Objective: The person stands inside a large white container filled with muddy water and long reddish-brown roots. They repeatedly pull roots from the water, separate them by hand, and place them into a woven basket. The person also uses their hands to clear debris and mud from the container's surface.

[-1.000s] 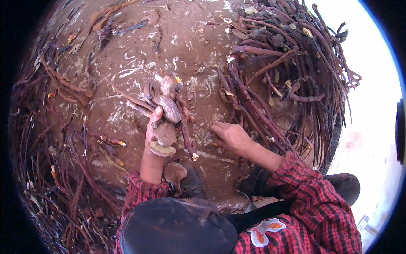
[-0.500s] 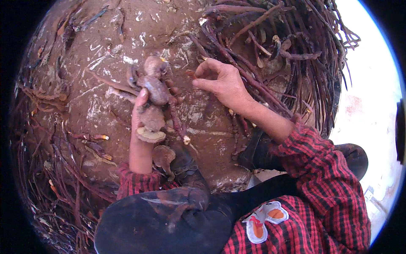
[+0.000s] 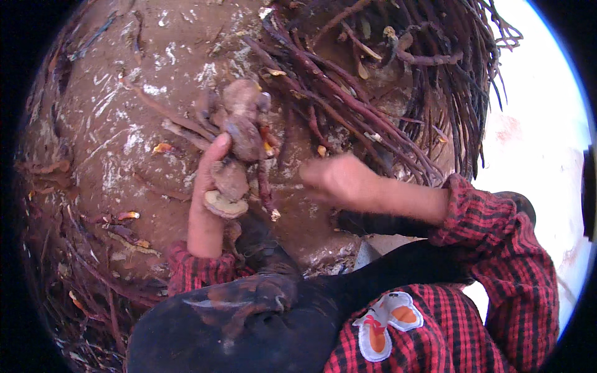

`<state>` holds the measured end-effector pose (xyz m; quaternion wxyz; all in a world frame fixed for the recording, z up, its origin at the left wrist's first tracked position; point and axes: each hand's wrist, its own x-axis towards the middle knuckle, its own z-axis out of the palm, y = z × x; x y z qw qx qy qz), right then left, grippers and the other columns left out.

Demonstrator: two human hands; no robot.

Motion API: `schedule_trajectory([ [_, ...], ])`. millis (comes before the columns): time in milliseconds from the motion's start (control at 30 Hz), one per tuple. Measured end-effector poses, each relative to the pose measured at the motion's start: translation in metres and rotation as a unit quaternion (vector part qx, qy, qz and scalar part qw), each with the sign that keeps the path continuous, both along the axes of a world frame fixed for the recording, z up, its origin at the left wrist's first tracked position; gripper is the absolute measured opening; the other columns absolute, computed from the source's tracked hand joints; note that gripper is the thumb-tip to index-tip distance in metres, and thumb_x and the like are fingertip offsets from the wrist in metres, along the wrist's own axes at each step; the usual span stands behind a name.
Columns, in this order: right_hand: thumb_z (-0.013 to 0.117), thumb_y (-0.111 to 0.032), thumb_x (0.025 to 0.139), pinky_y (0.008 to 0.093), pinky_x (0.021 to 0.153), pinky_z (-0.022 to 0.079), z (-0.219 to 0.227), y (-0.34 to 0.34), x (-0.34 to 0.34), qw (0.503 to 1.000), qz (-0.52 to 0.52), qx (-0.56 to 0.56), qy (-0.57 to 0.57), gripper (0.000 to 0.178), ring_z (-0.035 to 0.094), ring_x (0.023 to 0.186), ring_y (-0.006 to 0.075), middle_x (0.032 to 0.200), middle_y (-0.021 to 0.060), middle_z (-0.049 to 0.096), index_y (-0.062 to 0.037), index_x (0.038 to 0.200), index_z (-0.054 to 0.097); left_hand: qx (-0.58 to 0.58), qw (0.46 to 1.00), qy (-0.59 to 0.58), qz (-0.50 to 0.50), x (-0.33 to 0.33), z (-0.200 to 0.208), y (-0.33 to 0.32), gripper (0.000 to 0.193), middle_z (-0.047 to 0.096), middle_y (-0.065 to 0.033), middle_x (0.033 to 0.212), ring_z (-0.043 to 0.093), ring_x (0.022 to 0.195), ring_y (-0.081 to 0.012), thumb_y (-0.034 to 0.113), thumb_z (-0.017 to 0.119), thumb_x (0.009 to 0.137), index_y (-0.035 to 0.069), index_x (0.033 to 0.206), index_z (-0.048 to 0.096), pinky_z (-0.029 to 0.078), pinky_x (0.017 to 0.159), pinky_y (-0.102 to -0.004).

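My left hand [image 3: 210, 169] is closed round a small bunch of brown mushrooms [image 3: 247, 138] with woody stems, its thumb lying over them. Their caps are lumpy and dusty. One lower cap [image 3: 225, 205] shows a pale, cream-coloured rim. Thin stems poke out of the bunch to the upper left, and a dark reddish stem hangs down from it with a pale cut end. My right hand [image 3: 341, 180] is to the right of the bunch, apart from it, above the ground. Motion smears its fingers, so whether they hold anything is hidden.
A big heap of long, dark red stems [image 3: 457, 93] lies at the upper right. More loose stems [image 3: 93, 267] spread along the left. Brown soil [image 3: 168, 37] with white streaks lies beneath. Near my hands are my bent knee [image 3: 230, 323] and a dark boot [image 3: 264, 242].
My right hand has come down and nearer to me, from a pinch on a small reddish bit to a blur. The bunch stays in my left hand, slightly turned. The view has shifted.
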<state>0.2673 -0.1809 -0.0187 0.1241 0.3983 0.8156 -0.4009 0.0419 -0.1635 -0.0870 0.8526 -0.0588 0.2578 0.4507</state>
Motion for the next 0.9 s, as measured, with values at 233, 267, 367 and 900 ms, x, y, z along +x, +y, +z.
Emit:
schedule_trajectory([
  [233,0.05,-0.02,0.079,0.0364,0.065,0.049,-0.033,-0.106,0.068,0.974,0.204,0.088,-0.034,0.016,0.06,0.071,0.0255,0.079,0.0103,0.057,-0.0064,0.087,0.054,0.079,0.996,-0.015,-0.023,-0.003,-0.016,0.016,0.054,0.06,-0.0168,0.112,0.059,0.102,-0.0285,0.036,0.053,0.088,0.0,0.127,0.046,0.045,0.093,-0.0394],
  [267,0.05,-0.02,0.079,0.0357,0.065,0.048,-0.04,-0.107,0.065,0.971,0.214,0.108,-0.023,0.017,0.06,0.071,0.0248,0.079,0.0098,0.057,-0.0068,0.088,0.054,0.031,0.999,0.021,-0.012,-0.004,-0.018,0.015,0.055,0.06,-0.0183,0.11,0.059,0.101,-0.0291,0.038,0.054,0.087,-0.001,0.127,0.046,0.046,0.091,-0.0384],
  [367,0.052,-0.021,0.08,0.0376,0.066,0.048,-0.047,-0.105,0.062,0.963,0.259,0.069,-0.029,0.019,0.06,0.072,0.0258,0.079,0.0099,0.058,-0.007,0.092,0.052,0.091,0.995,0.003,-0.043,-0.004,-0.019,0.017,0.056,0.06,-0.0184,0.11,0.059,0.101,-0.029,0.038,0.054,0.086,-0.001,0.126,0.046,0.046,0.092,-0.0384],
  [900,0.068,-0.014,0.074,0.0345,0.077,0.047,0.006,0.034,-0.015,0.944,-0.317,0.071,0.066,0.035,0.061,0.084,0.0272,0.086,0.0166,0.061,0.0016,0.103,0.055,0.016,0.991,-0.047,-0.124,0.011,0.024,-0.008,0.052,0.058,-0.0159,0.117,0.059,0.105,-0.0293,0.028,0.054,0.086,-0.003,0.127,0.047,0.043,0.097,-0.0383],
])
